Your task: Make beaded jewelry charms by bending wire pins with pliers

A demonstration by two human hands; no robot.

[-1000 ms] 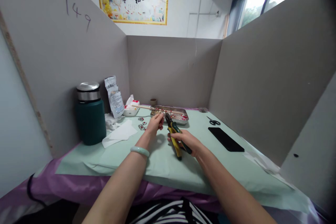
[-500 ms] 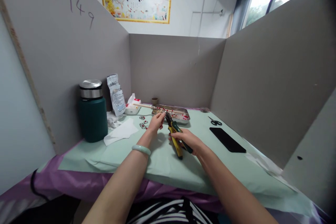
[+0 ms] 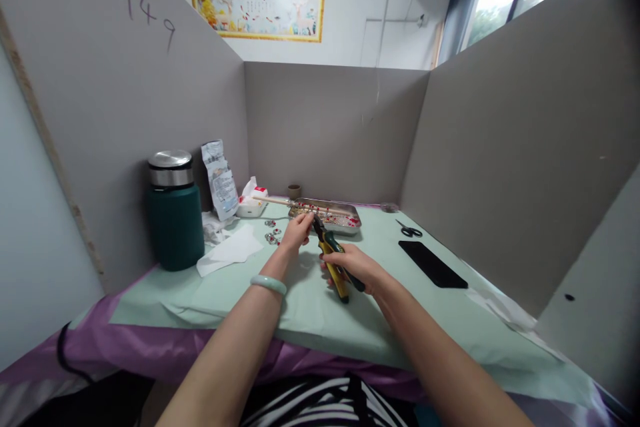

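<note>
My right hand [image 3: 350,264] is wrapped round the handles of green-and-yellow pliers [image 3: 331,247]. The jaws of the pliers point up and away, right at the fingertips of my left hand [image 3: 297,231]. Those left fingers are pinched together; whatever they hold is too small and too hidden to make out. Just beyond both hands lies a metal tray [image 3: 350,231] with red and clear beads [image 3: 336,217] in it. Left of my left hand, several small red-and-silver bead pieces [image 3: 272,238] rest on the cloth.
On the left stand a green thermos [image 3: 175,227], a foil pouch [image 3: 220,180] and a tissue pack [image 3: 253,200], with white paper [image 3: 230,252] in front. Scissors [image 3: 410,231] and a flat black object [image 3: 433,265] lie at right. Grey partitions [image 3: 335,127] enclose the table.
The handles of the pliers look slightly closer together than before. Both hands stay in nearly the same place, and the view has shifted a little.
</note>
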